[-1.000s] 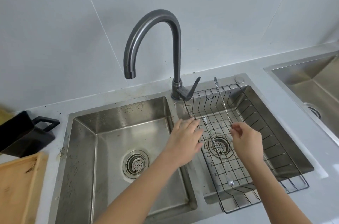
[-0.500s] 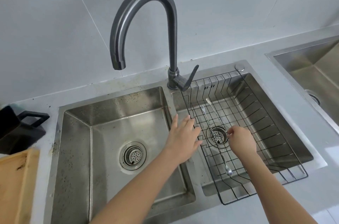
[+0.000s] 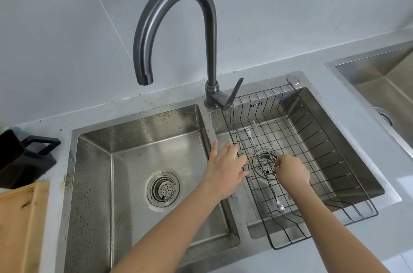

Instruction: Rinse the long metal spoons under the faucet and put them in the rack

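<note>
— How many of those long twisted-handle metal spoons [image 3: 271, 185] can you count?

— Two long utensils, both lying in the black wire rack [image 3: 330, 161] that sits in the right-hand steel basin [image 3: 357, 143], centre-right of the frame. One is a spoon with its bowl at the near end. The slim metal piece beside it [image 3: 250, 138] ends in prongs at the far end, more like a fork. They cross over the drain strainer [image 3: 264, 162].

— And the hands?

— Two. The right hand [image 3: 291, 171] is curled low in the rack, fingertips pinched together at the twisted handle; whether it actually grips it, I cannot tell. The left hand [image 3: 224, 167] is spread flat, fingers loose, resting on the divider and the rack's left edge, holding nothing.

— The rest?

— One dark grey gooseneck faucet [image 3: 178, 27] at top centre, spout over the left steel basin [image 3: 111, 161], no water running. A third steel sink [image 3: 380, 76] at the right edge. One black handled container [image 3: 24, 158] and one wooden board [image 3: 20, 228] at the left edge.

— Any writing?

— None I can read.
</note>
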